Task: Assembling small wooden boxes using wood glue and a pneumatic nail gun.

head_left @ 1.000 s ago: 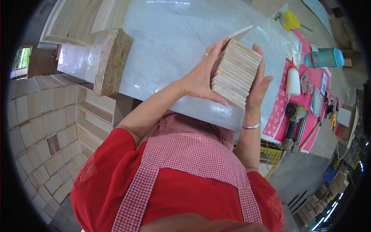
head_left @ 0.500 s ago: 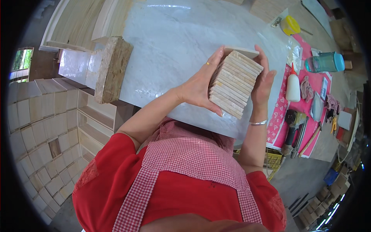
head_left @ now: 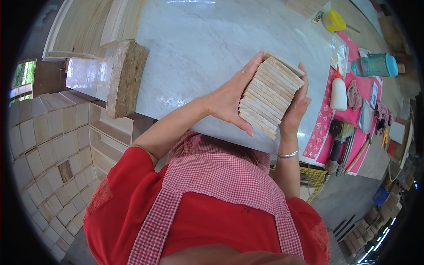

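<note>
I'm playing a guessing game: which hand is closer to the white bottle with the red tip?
Right. The right hand is left of the white bottle, against the right side of the wooden stack; the left hand is farther left, on its other side.

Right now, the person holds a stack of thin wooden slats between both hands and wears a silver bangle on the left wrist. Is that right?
Not quite: the silver bangle is on the wrist of the right hand, as the head view shows. The stack of thin wooden slats is indeed held between that hand and the left hand.
</note>
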`<state>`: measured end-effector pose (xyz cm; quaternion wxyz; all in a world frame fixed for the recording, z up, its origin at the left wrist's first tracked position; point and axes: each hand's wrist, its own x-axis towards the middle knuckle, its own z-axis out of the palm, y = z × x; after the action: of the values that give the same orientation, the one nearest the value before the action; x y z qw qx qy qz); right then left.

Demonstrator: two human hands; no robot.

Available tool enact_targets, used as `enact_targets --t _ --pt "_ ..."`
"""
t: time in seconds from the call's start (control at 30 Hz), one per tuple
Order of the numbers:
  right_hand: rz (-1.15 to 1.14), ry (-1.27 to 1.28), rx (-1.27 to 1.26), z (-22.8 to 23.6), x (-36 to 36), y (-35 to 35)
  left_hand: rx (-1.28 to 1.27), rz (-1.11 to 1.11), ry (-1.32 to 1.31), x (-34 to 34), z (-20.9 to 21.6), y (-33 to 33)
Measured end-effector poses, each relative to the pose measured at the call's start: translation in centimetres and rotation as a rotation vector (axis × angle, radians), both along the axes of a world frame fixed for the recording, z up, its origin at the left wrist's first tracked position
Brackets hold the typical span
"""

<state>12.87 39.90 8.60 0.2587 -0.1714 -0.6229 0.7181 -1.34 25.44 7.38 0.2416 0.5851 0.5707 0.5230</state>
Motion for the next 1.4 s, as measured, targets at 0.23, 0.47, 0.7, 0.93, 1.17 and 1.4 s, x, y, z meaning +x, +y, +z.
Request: enact_targets --t 0.23,0.47,0.7,0.93,1.17,1.4 --pt "-0.143 0.013 0.047 0.4 0.6 -2.0 -0.006 -0.113 -0.053 -0.3 0.2 -0.3" --pt "-0.102 -0.041 0.015 0.3 1.8 -2.5 -0.046 -0.141 -0.162 -0.6 0.3 -0.7" --pt "-0.184 -0.074 -0.008 0.7 1.7 -4.0 -0.060 -0.177 0.026 -1.1 0.6 -0.3" --pt "-0.256 -0.100 0.078 1.2 2.5 -5.4 0.004 -0.202 -0.028 -0.5 0.0 0.2" --pt "-0.182 0.032 -0.110 0.6 2.0 -4.8 0.056 -0.107 -0.212 1.9 -1.1 0.4" --pt "-0.005 0.111 -0.138 1.0 -0.1 -1.4 0.190 0.195 0.051 2.6 -0.5 1.0"
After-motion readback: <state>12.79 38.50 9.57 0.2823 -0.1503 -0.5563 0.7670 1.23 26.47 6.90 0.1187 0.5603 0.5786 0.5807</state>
